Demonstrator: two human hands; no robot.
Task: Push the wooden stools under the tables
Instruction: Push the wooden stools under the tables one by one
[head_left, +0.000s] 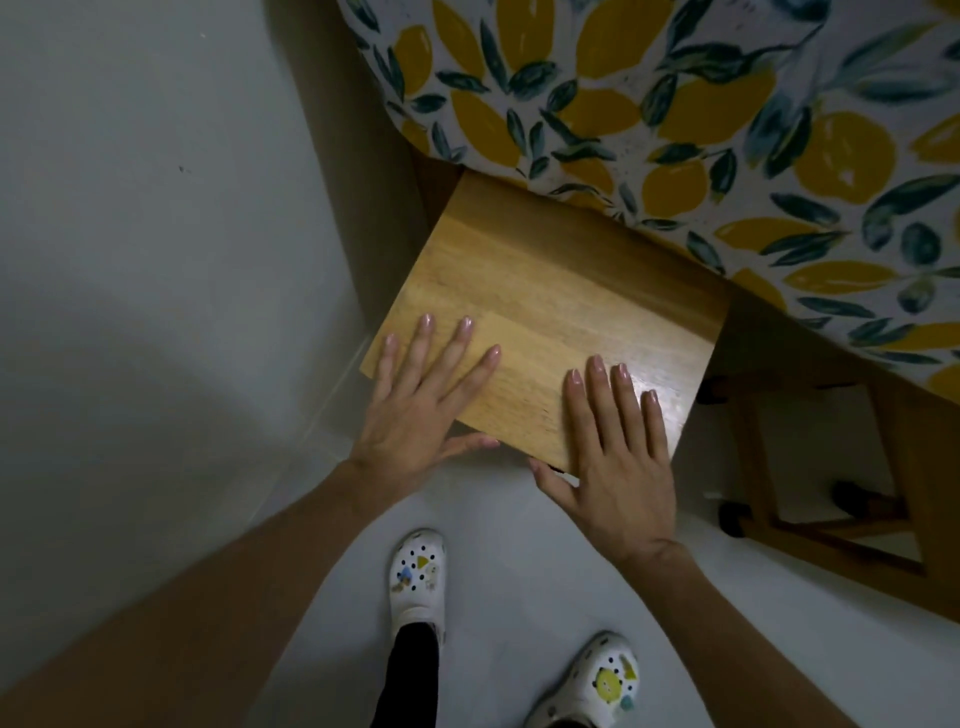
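— Stool (550, 306) first: where does it sit?

— Its square wooden seat is partly under the table, the far edge tucked beneath the hanging lemon-print tablecloth (727, 130). Most of the seat is out over the pale floor (493, 545), and it lies skewed to the table edge, one corner pointing back toward the person's feet.

— What could go wrong from here?

— Three things, I'd judge. The wall (156, 182) is just beside the stool's left corner, so a push that isn't straight could scrape or jam that corner against it. The cloth overhangs the seat's far edge; the seat might catch the fabric and drag it along. And the table's wooden frame (810, 519) stands near on the right, so the stool's legs, which I can't see, might knock into it underneath.

— And the hands?

— Both are spread flat with nothing gripped. The left hand (421, 400) rests fingers fanned on the near-left part of the seat, thumb hooked along the near edge. The right hand (618, 441) lies palm down at the near-right corner, fingers together on top, thumb off the edge. With only flat palms pressing, a slip across the glossy wood seems possible if the stool sticks.
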